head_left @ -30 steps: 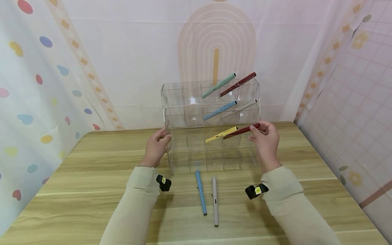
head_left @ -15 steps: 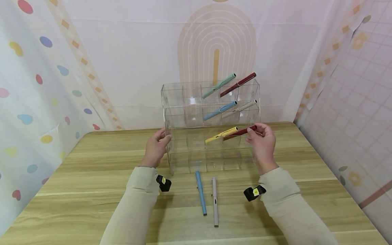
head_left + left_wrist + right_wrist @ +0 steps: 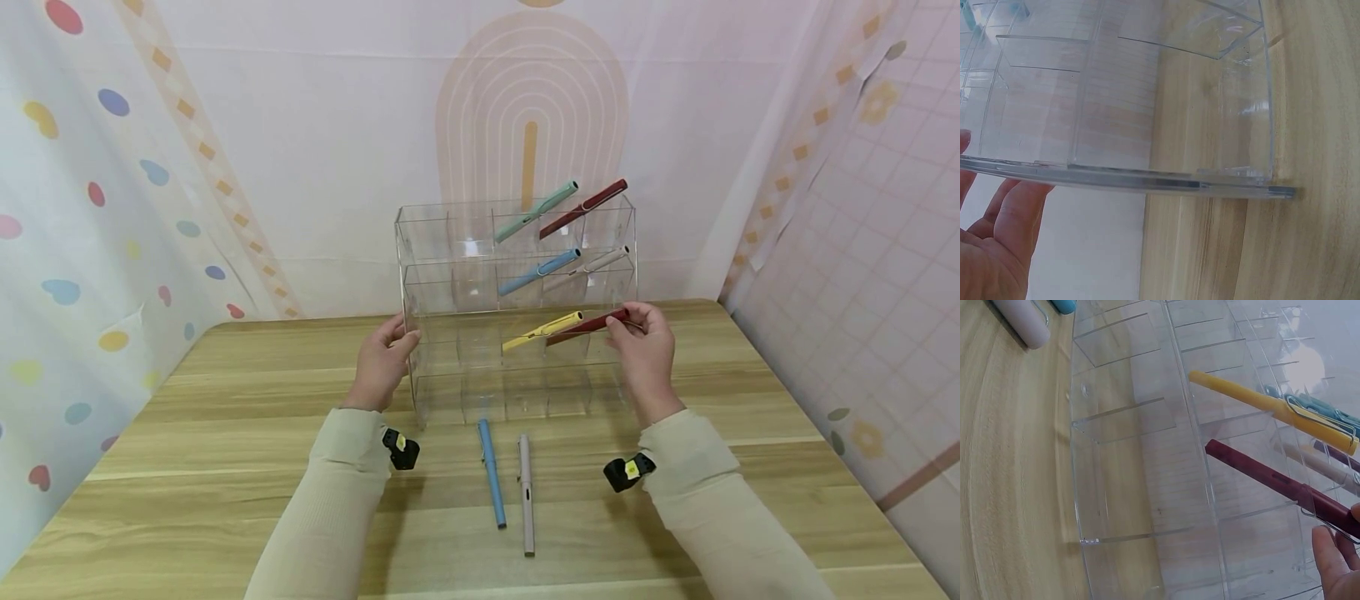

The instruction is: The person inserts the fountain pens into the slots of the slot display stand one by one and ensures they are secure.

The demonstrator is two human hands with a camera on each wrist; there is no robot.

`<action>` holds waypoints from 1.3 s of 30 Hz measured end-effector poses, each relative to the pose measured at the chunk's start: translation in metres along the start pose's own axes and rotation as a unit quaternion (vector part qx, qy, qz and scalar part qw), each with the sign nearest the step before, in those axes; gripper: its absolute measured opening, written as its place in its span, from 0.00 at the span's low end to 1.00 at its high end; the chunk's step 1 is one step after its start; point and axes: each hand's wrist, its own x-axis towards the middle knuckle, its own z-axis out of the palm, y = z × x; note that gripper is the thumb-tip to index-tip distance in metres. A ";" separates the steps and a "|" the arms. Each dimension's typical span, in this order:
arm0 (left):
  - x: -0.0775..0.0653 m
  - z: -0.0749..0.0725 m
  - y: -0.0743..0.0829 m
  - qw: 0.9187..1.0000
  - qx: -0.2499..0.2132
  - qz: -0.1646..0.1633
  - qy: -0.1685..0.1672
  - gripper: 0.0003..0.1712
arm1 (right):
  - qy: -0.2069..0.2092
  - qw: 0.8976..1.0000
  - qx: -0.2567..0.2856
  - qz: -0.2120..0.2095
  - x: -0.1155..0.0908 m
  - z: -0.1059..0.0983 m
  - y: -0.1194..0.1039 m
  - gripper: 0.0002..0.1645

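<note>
A clear acrylic pen rack point(image 3: 480, 310) with tiered compartments stands on the table. My left hand point(image 3: 381, 360) grips its left side panel, thumb in front, as the left wrist view also shows. With thumb and fingertips, my right hand point(image 3: 647, 354) pinches the capped end of a dark red pen point(image 3: 1260, 471), which leans in the third tier. Beside it in that tier leans a yellow pen point(image 3: 542, 330). Above are a blue pen point(image 3: 540, 272) and a pale grey pen point(image 3: 600, 260), and in the top tier a mint green pen point(image 3: 537, 212) and another dark red pen point(image 3: 583, 208).
On the wooden table point(image 3: 247, 467), in front of the rack, lie a loose blue pen point(image 3: 492, 473) and a loose grey pen point(image 3: 527, 496). A patterned curtain point(image 3: 337, 142) hangs behind and along both sides.
My right hand has moved slightly left and down with the dark red pen, which sits a little deeper in its compartment. The left hand has stayed in place.
</note>
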 end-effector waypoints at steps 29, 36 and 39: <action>0.001 0.000 -0.002 1.000 -0.011 0.005 -0.002 0.28 | -0.070 0.976 -0.204 0.010 0.011 -0.010 -0.019 0.17; 0.001 0.000 -0.003 1.000 -0.012 0.005 -0.001 0.28 | -0.098 0.970 -0.222 0.004 0.013 -0.010 -0.020 0.20; 0.002 0.000 -0.003 1.000 -0.015 0.007 -0.002 0.28 | -0.107 0.968 -0.226 0.002 0.014 -0.011 -0.020 0.21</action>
